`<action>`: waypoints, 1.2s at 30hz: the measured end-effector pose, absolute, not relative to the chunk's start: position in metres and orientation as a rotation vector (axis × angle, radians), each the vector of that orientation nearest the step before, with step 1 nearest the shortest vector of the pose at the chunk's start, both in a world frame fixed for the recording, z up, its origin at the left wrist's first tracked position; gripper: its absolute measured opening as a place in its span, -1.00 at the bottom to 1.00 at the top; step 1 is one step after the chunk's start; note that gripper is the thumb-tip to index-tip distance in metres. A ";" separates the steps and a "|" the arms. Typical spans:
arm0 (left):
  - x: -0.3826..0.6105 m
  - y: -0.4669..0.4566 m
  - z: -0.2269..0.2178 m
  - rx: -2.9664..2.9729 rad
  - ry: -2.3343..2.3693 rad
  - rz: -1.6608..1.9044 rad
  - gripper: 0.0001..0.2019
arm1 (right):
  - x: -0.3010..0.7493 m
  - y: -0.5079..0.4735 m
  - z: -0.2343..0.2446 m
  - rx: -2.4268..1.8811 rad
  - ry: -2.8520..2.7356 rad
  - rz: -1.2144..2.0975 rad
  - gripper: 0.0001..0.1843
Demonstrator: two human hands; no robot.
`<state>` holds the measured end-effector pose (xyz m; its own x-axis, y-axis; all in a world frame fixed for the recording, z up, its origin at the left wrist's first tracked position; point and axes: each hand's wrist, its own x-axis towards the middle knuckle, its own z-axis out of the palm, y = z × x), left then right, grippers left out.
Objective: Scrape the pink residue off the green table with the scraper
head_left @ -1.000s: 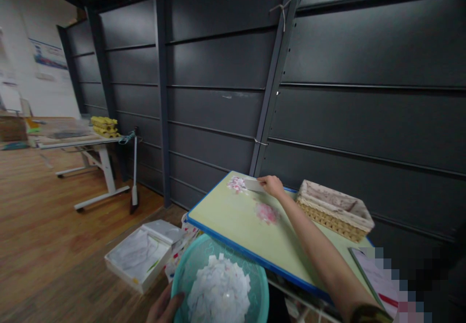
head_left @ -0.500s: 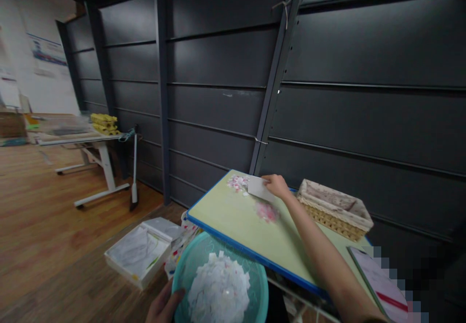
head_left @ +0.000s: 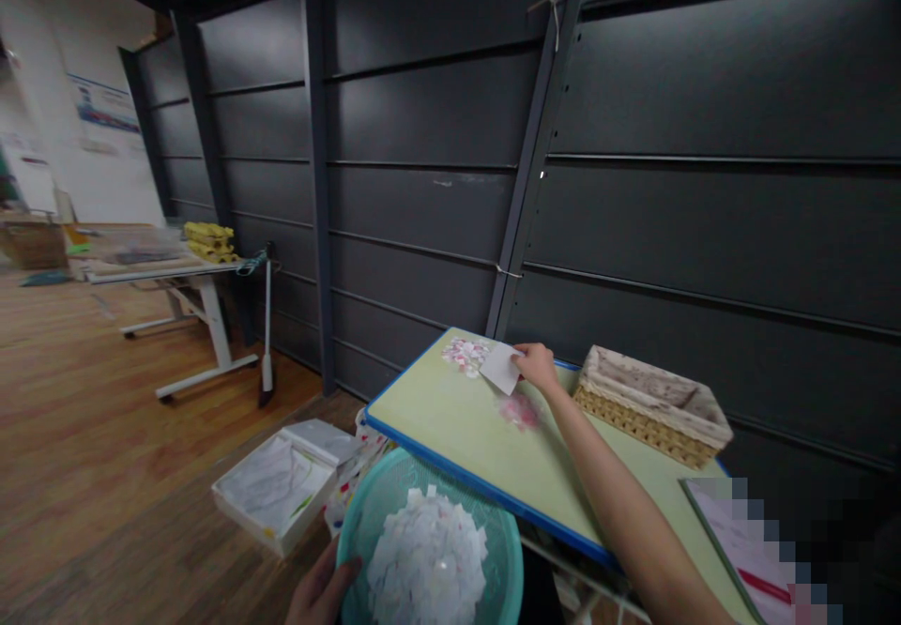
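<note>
My right hand (head_left: pixel 536 364) pinches a white card (head_left: pixel 502 368) by its right edge. The card's left edge is beside a small pile of white and pink paper scraps (head_left: pixel 465 355) at the far left of the pale green tabletop (head_left: pixel 436 414). My left hand (head_left: pixel 324 586) grips the rim of a turquoise plastic basket (head_left: pixel 512 550) at the bottom of the view, thumb over the edge. White paper pieces (head_left: pixel 427 559) are heaped inside it. The basket stands against the table's blue front edge.
A lined wicker basket (head_left: pixel 654 404) and a clipboard with paper (head_left: pixel 746 541) lie on the right of the table. On the floor at left sits an open white box (head_left: pixel 278 484). Behind are a broom (head_left: pixel 267 334), another table (head_left: pixel 165 273) and a dark panel wall (head_left: pixel 422 203).
The white card in my right hand has turned, its lower corner now pointing more toward me. My left hand stays on the basket rim. The whole view has shifted slightly.
</note>
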<state>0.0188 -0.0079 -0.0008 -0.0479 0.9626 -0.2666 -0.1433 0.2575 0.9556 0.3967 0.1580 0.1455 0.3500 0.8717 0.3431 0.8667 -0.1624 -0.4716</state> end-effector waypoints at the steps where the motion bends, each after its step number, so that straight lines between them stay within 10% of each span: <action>1: 0.020 -0.008 0.000 0.881 1.271 1.128 -0.56 | 0.396 0.158 0.145 -2.022 -1.521 0.013 -0.55; 36: 0.025 -0.010 0.005 0.887 1.166 1.202 -0.49 | 0.376 0.163 0.137 -1.853 -1.453 0.239 -0.54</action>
